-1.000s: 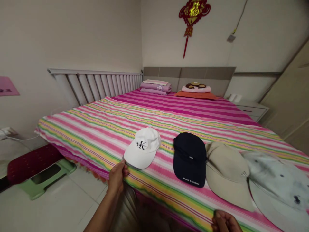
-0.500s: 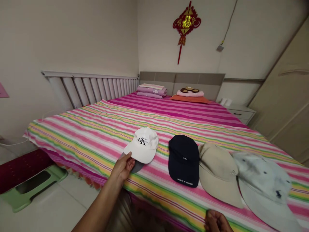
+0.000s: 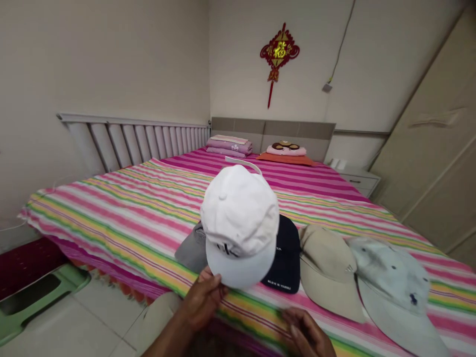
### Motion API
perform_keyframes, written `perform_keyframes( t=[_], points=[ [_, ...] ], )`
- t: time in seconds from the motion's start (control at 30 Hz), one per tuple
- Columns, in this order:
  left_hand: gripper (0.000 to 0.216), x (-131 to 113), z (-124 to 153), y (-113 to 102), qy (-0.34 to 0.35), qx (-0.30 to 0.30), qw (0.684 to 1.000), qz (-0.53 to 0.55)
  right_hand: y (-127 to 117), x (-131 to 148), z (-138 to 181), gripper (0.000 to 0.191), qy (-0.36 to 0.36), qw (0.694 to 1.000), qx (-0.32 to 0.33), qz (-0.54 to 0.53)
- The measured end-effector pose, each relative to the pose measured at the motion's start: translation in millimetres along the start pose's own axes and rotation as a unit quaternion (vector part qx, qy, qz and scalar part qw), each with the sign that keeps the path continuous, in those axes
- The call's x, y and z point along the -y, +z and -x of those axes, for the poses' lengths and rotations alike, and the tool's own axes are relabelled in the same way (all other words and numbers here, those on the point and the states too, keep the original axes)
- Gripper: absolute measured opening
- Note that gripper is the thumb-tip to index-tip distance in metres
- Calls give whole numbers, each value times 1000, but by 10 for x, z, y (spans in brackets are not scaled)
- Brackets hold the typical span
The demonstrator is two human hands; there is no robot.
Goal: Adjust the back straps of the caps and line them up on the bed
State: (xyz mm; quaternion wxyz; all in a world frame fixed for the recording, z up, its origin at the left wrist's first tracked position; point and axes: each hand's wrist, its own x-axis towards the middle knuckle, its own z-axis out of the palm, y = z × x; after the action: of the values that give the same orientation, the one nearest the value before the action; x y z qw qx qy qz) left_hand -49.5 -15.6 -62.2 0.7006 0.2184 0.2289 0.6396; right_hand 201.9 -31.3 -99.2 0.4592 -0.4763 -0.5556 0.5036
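Observation:
My left hand (image 3: 208,300) is closed on the brim of a white cap (image 3: 238,208), which is raised above the bed with its crown facing up. The dark lettering on its front is partly in view, and its strap sticks out at the back. Behind it on the bed lies a grey cap (image 3: 192,248), mostly hidden. A navy cap (image 3: 286,258) is partly covered by the white one. My right hand (image 3: 308,332) is at the bed's front edge, fingers loosely curled and slightly apart, with nothing visible in it.
To the right lie a beige cap (image 3: 330,272) and a pale blue-grey cap (image 3: 394,287), side by side on the striped bed sheet (image 3: 122,218). A green stool (image 3: 44,297) stands on the floor at left. Folded bedding (image 3: 228,146) sits near the headboard (image 3: 297,134).
My left hand has lifted the white cap off the bed and brought it right and closer, uncovering part of the grey cap. My right hand has shifted slightly left and its fingers have loosened.

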Motion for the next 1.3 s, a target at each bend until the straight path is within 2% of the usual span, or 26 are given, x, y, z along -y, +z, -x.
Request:
perform_keyframes(
  t=[0.07, 0.1, 0.2, 0.33, 0.43, 0.57, 0.73, 0.83, 0.93, 1.1, 1.2, 1.3],
  points=[
    [26, 253, 90, -44, -40, 39, 998, 0, 44, 247, -97, 52, -25, 991, 58, -122],
    [26, 370, 125, -66, -56, 55, 997, 6, 66, 374, -133, 59, -41, 980, 71, -182],
    [26, 629, 195, -108, -88, 76, 993, 22, 108, 699, -184, 69, -25, 948, 82, -308],
    [32, 724, 245, -76, -134, 128, 983, 11, 96, 865, -200, 44, 33, 908, 39, -417],
    [40, 660, 253, -20, -155, 158, 975, 8, 63, 858, -204, 38, 86, 887, 13, -453],
    [40, 518, 145, 45, -157, 166, 973, 20, 15, 855, -176, 35, 112, 871, 1, -479],
    [28, 412, -99, 163, -149, 189, 968, 69, -44, 875, -135, 39, 120, 883, 38, -452],
    [23, 417, -177, 289, -189, 217, 955, 77, -59, 892, -141, 41, 118, 887, 56, -443],
    [37, 464, -194, 438, -227, 262, 935, 74, -44, 926, -156, 44, 118, 887, 61, -442],
    [64, 563, -214, 622, -133, 310, 936, 97, 16, 976, -151, 55, 103, 891, 40, -440],
    [84, 604, -222, 665, -99, 297, 944, 100, 50, 970, -143, 62, 98, 902, 38, -419],
    [87, 607, -188, 694, -96, 246, 960, 91, 77, 945, -139, 62, 85, 911, 27, -403]
  ],
)
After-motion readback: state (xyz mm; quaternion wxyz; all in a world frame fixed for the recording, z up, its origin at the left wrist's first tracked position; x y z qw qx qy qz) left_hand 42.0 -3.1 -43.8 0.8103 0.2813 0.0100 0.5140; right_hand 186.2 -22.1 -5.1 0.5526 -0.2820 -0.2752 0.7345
